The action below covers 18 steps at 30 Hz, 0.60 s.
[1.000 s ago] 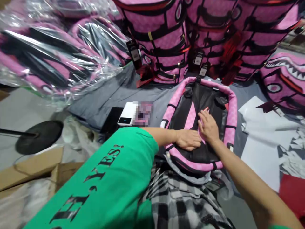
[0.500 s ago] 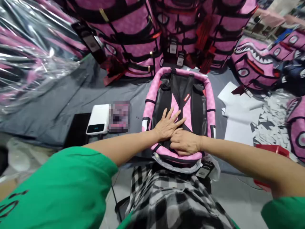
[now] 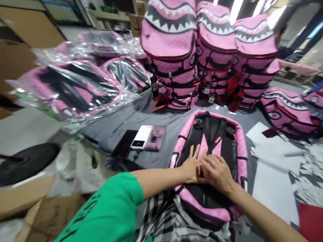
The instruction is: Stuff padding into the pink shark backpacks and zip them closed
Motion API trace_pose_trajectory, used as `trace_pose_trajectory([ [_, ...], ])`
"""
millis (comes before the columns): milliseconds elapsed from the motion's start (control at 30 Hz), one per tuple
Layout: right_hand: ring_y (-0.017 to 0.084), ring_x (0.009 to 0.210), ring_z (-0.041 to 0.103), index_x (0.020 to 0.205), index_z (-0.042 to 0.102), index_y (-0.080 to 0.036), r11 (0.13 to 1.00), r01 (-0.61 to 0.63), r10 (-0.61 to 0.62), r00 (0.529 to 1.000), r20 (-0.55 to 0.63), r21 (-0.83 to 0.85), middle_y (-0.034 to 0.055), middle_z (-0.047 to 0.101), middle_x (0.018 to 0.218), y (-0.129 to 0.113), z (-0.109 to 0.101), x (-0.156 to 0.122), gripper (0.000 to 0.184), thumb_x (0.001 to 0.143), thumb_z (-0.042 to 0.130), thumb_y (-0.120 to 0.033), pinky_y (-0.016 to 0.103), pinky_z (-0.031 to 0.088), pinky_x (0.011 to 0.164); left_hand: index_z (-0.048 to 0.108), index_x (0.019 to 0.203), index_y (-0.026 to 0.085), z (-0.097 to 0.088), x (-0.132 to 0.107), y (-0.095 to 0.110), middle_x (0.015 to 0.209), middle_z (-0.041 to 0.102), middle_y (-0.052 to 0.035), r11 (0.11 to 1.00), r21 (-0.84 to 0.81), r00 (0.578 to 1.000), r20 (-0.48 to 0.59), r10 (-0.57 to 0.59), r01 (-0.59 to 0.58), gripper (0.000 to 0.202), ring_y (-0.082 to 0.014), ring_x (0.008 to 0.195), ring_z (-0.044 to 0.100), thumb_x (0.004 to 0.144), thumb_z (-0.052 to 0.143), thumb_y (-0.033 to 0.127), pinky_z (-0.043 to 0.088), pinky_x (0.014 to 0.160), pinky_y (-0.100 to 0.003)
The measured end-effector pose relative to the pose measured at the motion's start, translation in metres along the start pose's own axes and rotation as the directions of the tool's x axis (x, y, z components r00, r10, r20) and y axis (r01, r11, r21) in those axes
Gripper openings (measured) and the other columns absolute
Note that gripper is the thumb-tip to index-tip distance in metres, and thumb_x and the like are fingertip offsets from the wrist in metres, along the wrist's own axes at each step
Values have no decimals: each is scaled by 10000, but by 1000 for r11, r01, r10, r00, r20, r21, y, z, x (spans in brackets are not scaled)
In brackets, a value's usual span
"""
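A pink backpack with black back padding and straps lies face down on the grey table in front of me. My left hand rests flat on its back panel with the fingers spread. My right hand lies beside it, touching it, fingers loosely bent over the black padding. Neither hand grips anything I can make out.
Three stacks of pink shark-mouth backpacks stand behind. Bagged backpacks in clear plastic pile at the left. A white power bank and a black phone lie left of the backpack. White paper sheets cover the right; cardboard boxes sit low left.
My head has lifted, so the stacks' tops now show. My right hand has moved from below my left hand to beside it on the back panel.
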State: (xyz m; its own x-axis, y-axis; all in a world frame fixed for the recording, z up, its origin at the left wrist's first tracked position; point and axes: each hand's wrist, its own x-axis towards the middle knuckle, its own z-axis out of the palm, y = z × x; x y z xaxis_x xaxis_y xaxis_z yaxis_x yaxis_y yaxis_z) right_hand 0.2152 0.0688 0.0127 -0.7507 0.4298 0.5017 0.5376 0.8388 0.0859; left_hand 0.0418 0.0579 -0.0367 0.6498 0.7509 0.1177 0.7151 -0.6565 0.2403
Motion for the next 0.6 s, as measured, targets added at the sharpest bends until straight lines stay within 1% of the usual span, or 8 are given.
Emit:
trace_pose_trajectory([
  [67, 259, 1256, 544, 1334, 581, -197, 966, -237, 241, 970, 28, -106, 114, 644, 1319, 20, 1, 6, 376, 996, 437, -274, 442, 394, 1072, 295, 1569, 316, 7, -10, 8, 1672, 127, -177, 999, -41, 999, -27, -19, 18, 915, -547, 1484, 74, 821, 476, 811, 76, 1095, -792],
  [133, 300, 1405, 419, 1427, 527, -179, 864, -473, 491, 868, 75, -174, 138, 520, 1485, 43, 14, 8, 458, 990, 464, -304, 505, 319, 1149, 288, 1560, 376, 3, -13, 11, 1679, 113, -153, 997, -64, 1000, -4, -30, 30, 900, -553, 1482, 75, 809, 441, 847, 59, 1079, -805],
  [200, 320, 1469, 334, 1444, 525, -205, 791, -582, 610, 773, 174, -189, 124, 414, 1576, 60, 32, 6, 479, 978, 496, -307, 539, 264, 1186, 310, 1555, 370, -13, -6, 9, 1668, 165, -163, 997, -70, 996, 81, -37, 42, 954, -562, 1469, 125, 765, 449, 887, 88, 1075, -803],
  [300, 323, 1516, 242, 1458, 515, -218, 767, -638, 634, 738, 230, -69, 107, 318, 1630, 67, 55, 0, 483, 980, 495, -287, 563, 170, 1225, 369, 1545, 298, -44, 22, 0, 1544, 425, -198, 993, -57, 983, 163, -89, 99, 935, -502, 1358, 400, 802, 423, 864, 276, 1065, -719],
  [367, 304, 1517, 248, 1486, 473, -181, 747, -663, 646, 740, 187, 44, 126, 340, 1618, 64, 63, -3, 505, 984, 463, -240, 548, 159, 1237, 351, 1554, 287, -54, 47, -6, 1507, 477, -189, 984, -5, 982, 70, -175, 176, 831, -449, 1311, 470, 885, 397, 778, 333, 1056, -663],
  [467, 247, 1457, 385, 1498, 432, -133, 702, -700, 690, 714, 119, 130, 156, 452, 1545, 62, 65, -7, 528, 971, 405, -155, 495, 262, 1228, 283, 1568, 339, -43, 77, -12, 1641, 269, -151, 954, 81, 956, -85, -282, 289, 774, -507, 1455, 243, 910, 443, 713, 217, 1095, -725],
  [533, 204, 1374, 496, 1466, 468, -156, 680, -716, 714, 696, 83, 154, 135, 550, 1464, 63, 60, -11, 522, 952, 389, -113, 450, 346, 1197, 266, 1561, 372, -25, 85, -16, 1676, 169, -126, 944, 111, 950, -79, -302, 310, 786, -553, 1484, 82, 890, 479, 721, 151, 1091, -768],
  [600, 159, 1281, 576, 1429, 504, -188, 671, -718, 723, 689, 49, 183, 98, 620, 1383, 66, 49, -16, 513, 938, 388, -92, 373, 423, 1144, 246, 1559, 384, -10, 85, -22, 1681, 147, -119, 944, 132, 953, -63, -296, 302, 819, -565, 1484, 32, 867, 510, 733, 142, 1093, -772],
])
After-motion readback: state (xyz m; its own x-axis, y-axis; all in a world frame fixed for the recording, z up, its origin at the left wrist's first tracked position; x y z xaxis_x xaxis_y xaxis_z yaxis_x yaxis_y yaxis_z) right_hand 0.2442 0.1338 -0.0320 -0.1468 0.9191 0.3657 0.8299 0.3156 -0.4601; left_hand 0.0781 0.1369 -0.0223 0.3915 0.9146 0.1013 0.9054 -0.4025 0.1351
